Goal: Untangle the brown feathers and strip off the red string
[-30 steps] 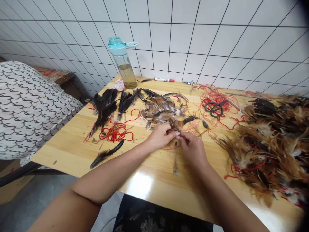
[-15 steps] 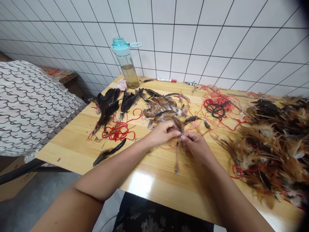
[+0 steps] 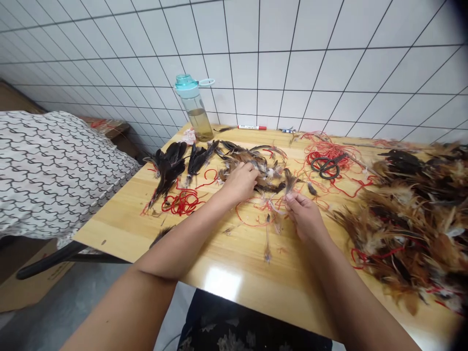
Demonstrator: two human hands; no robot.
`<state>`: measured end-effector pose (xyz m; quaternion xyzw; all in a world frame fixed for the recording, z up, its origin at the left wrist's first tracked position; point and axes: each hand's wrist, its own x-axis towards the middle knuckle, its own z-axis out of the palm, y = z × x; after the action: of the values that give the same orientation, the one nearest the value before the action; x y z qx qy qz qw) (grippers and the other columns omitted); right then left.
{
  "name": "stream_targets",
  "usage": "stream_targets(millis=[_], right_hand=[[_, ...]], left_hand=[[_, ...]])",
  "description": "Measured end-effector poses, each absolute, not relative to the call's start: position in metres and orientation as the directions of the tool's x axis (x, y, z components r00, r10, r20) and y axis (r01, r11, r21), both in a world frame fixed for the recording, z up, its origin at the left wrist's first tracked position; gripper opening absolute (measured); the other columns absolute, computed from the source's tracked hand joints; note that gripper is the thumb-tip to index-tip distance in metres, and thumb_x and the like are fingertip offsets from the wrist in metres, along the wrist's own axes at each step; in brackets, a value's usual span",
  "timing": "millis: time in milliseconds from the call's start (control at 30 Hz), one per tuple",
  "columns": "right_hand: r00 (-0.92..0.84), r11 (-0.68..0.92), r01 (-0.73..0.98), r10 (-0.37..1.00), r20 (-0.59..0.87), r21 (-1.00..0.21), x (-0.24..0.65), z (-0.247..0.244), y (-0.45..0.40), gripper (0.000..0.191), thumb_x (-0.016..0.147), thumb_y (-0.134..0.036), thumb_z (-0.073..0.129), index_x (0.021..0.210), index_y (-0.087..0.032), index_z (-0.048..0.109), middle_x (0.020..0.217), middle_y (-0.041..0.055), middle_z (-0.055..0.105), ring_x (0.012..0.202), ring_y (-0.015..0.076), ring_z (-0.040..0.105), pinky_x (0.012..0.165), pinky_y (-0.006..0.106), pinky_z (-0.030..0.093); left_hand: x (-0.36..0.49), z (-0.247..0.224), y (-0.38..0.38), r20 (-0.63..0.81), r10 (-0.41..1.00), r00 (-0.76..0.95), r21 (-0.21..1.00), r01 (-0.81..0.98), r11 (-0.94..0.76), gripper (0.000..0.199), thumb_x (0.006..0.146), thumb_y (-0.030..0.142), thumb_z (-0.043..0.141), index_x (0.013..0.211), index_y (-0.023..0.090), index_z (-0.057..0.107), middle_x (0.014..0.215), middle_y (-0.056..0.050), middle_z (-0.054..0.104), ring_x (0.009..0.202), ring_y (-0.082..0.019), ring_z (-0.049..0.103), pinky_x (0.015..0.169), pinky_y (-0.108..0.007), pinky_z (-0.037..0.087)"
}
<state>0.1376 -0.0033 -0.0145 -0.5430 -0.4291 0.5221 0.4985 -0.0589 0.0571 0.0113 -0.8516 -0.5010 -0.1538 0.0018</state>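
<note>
My right hand [image 3: 304, 212] pinches a small bunch of brown feathers [image 3: 290, 181] between thumb and fingers, tips pointing up, above the table. My left hand [image 3: 241, 181] reaches into the pile of loose brown and dark feathers [image 3: 268, 171] at the table's middle. Its fingers are bent downward and the tips are hidden, so whether they grip a feather does not show. Below the hands, thin red string [image 3: 252, 224] curves over the wood among single small feathers [image 3: 267, 251].
Black feather bunches [image 3: 170, 163] and a coil of red cord [image 3: 181, 202] lie left. Scissors [image 3: 329, 166] rest on tangled red string [image 3: 331, 146]. A large heap of brown feather bunches [image 3: 409, 219] covers the right side. A water bottle [image 3: 199, 114] and red marker [image 3: 252, 127] stand near the wall.
Both hands were together at the feather bunch. Now my left hand has moved away, left and back, to the feather pile; my right hand keeps the bunch slightly further right. The view has shifted.
</note>
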Motion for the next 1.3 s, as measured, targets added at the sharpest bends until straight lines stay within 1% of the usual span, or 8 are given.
stream_targets(millis=[133,300,400,500,700,967,1133,1300], right_hand=[[0.135,-0.156,-0.122,0.976,-0.172,-0.98,0.138,-0.018,-0.001,0.036,0.06,-0.051,0.072,0.068,-0.018,0.059,0.057,-0.0039,0.048,0.05,0.0086,0.036,0.048,0.023,0.026],[0.11,-0.117,-0.022,0.987,-0.119,-0.993,0.134,-0.014,-0.006,0.031,0.066,-0.049,0.067,0.066,-0.019,0.057,0.056,-0.0035,0.047,0.052,0.0103,0.037,0.051,0.025,0.029],[0.108,-0.086,0.066,0.991,-0.078,-0.994,0.131,-0.013,-0.008,0.027,0.07,-0.045,0.063,0.066,-0.018,0.057,0.056,-0.0036,0.046,0.054,0.0108,0.037,0.052,0.025,0.03],[0.113,-0.079,0.125,0.992,-0.065,-0.989,0.131,-0.015,-0.008,0.026,0.071,-0.044,0.061,0.066,-0.019,0.057,0.056,-0.0037,0.045,0.054,0.0113,0.037,0.052,0.025,0.03],[0.106,-0.062,0.173,0.993,-0.044,-0.983,0.129,-0.016,-0.009,0.025,0.074,-0.043,0.059,0.07,-0.019,0.059,0.063,-0.0009,0.056,0.059,0.0135,0.045,0.057,0.026,0.035],[0.087,-0.017,0.191,0.996,0.0,-0.981,0.126,-0.01,-0.014,0.023,0.076,-0.041,0.057,0.068,-0.019,0.059,0.064,-0.0006,0.057,0.062,0.0147,0.048,0.062,0.028,0.037],[0.068,-0.034,0.199,0.997,-0.02,-0.979,0.125,-0.001,-0.017,0.022,0.076,-0.04,0.057,0.067,-0.02,0.058,0.062,-0.0008,0.055,0.06,0.0143,0.046,0.06,0.028,0.036],[0.078,-0.018,0.209,0.997,-0.001,-0.978,0.124,0.0,-0.017,0.022,0.076,-0.04,0.055,0.067,-0.02,0.058,0.063,-0.0003,0.054,0.062,0.0148,0.046,0.061,0.028,0.036]], left_hand=[[-0.066,0.012,0.058,0.27,0.869,0.414,0.203,0.858,-0.472,0.016,0.082,0.014,0.051,0.085,0.018,0.066,0.092,-0.008,0.06,0.091,-0.021,0.054,0.084,-0.034,0.043],[-0.081,0.026,0.051,0.416,0.895,0.16,0.559,0.731,-0.39,0.009,0.081,0.019,0.053,0.082,0.017,0.061,0.076,-0.001,0.058,0.074,-0.014,0.053,0.069,-0.026,0.042],[-0.087,0.027,0.049,0.329,0.943,0.054,0.765,0.57,-0.299,0.012,0.081,0.027,0.054,0.081,0.016,0.058,0.068,0.002,0.054,0.062,-0.01,0.048,0.06,-0.023,0.039],[-0.092,0.017,0.051,0.207,0.977,0.056,0.845,0.492,-0.207,0.013,0.08,0.028,0.055,0.084,0.016,0.058,0.067,0.002,0.056,0.06,-0.01,0.049,0.058,-0.022,0.04],[-0.107,0.023,0.05,0.381,0.924,-0.022,0.608,0.759,-0.232,0.009,0.08,0.02,0.054,0.086,0.017,0.06,0.085,-0.004,0.064,0.08,-0.015,0.057,0.075,-0.028,0.044],[-0.105,0.018,0.046,0.17,0.972,0.162,0.462,0.858,-0.224,0.011,0.075,0.025,0.064,0.083,0.018,0.063,0.083,-0.004,0.061,0.076,-0.016,0.056,0.07,-0.028,0.043],[-0.103,0.002,0.053,0.181,0.969,0.169,0.46,0.856,-0.235,0.005,0.074,0.018,0.062,0.079,0.017,0.063,0.078,-0.003,0.059,0.075,-0.016,0.054,0.069,-0.028,0.041],[-0.101,0.013,0.049,0.289,0.949,0.128,0.58,0.765,-0.28,0.008,0.081,0.021,0.054,0.078,0.017,0.06,0.073,0.0,0.06,0.068,-0.013,0.053,0.066,-0.024,0.039]])
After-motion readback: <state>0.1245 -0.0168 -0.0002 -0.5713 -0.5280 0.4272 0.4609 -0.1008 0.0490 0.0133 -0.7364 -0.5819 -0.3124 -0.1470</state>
